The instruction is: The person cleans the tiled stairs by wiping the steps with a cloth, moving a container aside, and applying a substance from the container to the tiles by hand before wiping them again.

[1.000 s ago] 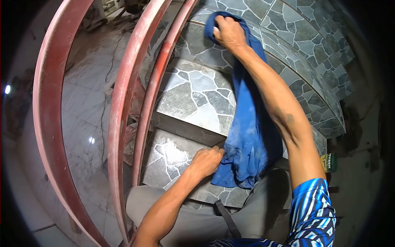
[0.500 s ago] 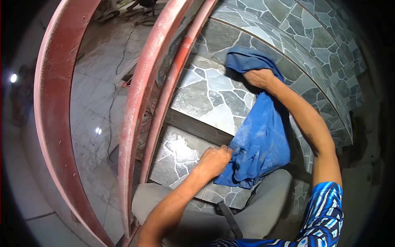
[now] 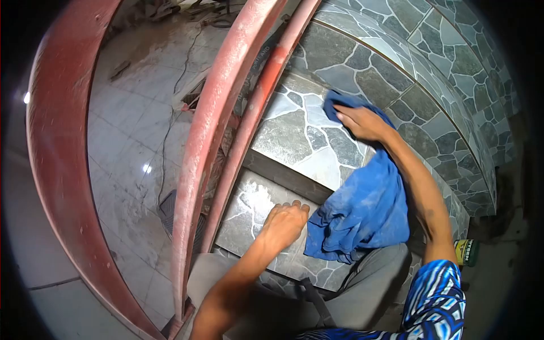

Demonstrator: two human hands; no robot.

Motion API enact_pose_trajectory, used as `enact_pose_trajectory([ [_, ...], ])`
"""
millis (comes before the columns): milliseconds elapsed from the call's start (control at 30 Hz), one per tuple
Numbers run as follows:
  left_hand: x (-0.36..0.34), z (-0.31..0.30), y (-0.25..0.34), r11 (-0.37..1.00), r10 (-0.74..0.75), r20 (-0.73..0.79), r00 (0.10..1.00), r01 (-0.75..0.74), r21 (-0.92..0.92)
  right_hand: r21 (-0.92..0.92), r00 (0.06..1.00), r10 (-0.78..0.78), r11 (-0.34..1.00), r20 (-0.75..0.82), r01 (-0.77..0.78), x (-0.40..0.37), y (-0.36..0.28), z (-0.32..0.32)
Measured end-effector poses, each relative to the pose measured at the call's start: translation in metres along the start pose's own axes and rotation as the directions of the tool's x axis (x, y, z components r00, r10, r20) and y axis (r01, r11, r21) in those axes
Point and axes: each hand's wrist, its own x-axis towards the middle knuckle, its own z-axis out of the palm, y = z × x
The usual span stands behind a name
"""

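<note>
Cloth, blue, dust-marked: it runs from the middle of the upper step, over that step's front edge, to a bunched heap at the right end of the lower step. Far left: three curved red rails, dusty, with a pale tiled floor showing between and below them. Left hand: a loose fist with fingers curled under, knuckles resting on the lower step near its front edge, just beside the left side of the heap. Whether it pinches the cloth's hem cannot be told. Right hand: arm stretched out, fingers closed over the cloth's top end and pressing it flat on the upper step, close to the foot of the curved stone-pattern wall. Right of that: a striped blue sleeve and a small green and yellow can low at the right edge; its label is too small to read. Grey trousers lie below the lower step's front edge. Judgement: a wiping stroke on the upper step is in hand, with the wad about mid-step. A next stroke would call for steady downward pressure, the wad kept bunched under the palm, and the hanging tail kept off the wiped tile.
</note>
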Motion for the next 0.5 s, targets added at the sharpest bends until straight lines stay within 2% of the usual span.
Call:
enact_pose_trajectory([
  [67, 0.003, -0.016, 0.010, 1.000, 0.022, -0.056, 0.998, -0.021, 0.017, 0.019, 0.999, 0.047, 0.999, 0.011, -0.047, -0.008, -0.004, -0.007],
  [133, 0.009, -0.021, 0.025, 0.999, 0.047, -0.095, 0.994, -0.048, -0.011, 0.092, 0.996, 0.066, 0.993, 0.068, -0.072, 0.001, -0.019, -0.013],
  [167, 0.015, -0.015, 0.030, 0.996, 0.079, -0.095, 0.992, -0.082, -0.031, 0.061, 0.983, 0.124, 0.989, 0.136, -0.133, 0.020, -0.034, -0.015],
  [200, 0.020, -0.007, 0.036, 0.992, 0.111, -0.094, 0.989, -0.116, -0.049, 0.075, 0.998, -0.052, 0.996, 0.040, 0.049, 0.047, -0.026, 0.000],
  [233, 0.024, -0.002, 0.039, 0.987, 0.144, -0.095, 0.985, -0.150, -0.063, 0.095, 0.998, -0.049, 0.994, 0.032, 0.046, 0.075, -0.036, 0.002],
  [300, 0.029, 0.000, 0.040, 0.976, 0.145, -0.059, 0.988, -0.152, -0.155, 0.032, 0.990, -0.141, 0.990, 0.019, 0.140, 0.109, -0.042, 0.006],
  [367, 0.030, 0.003, 0.036, 0.959, 0.129, -0.047, 0.991, -0.136, -0.250, 0.022, 0.989, -0.145, 0.989, -0.025, 0.145, 0.110, -0.045, 0.009],
  [400, 0.026, 0.001, 0.034, 0.923, 0.145, -0.138, 0.980, -0.184, -0.338, 0.036, 0.994, -0.106, 0.994, -0.016, 0.107, 0.108, -0.042, 0.013],
  [467, 0.025, -0.010, 0.034, 0.893, 0.097, -0.029, 0.995, -0.100, -0.440, 0.057, 0.999, -0.009, 0.998, -0.044, 0.011, 0.100, -0.047, 0.016],
  [500, 0.025, -0.015, 0.033, 0.873, 0.076, 0.025, 0.997, -0.055, -0.484, 0.067, 0.996, -0.013, 0.998, -0.088, 0.019, 0.086, -0.046, 0.018],
])
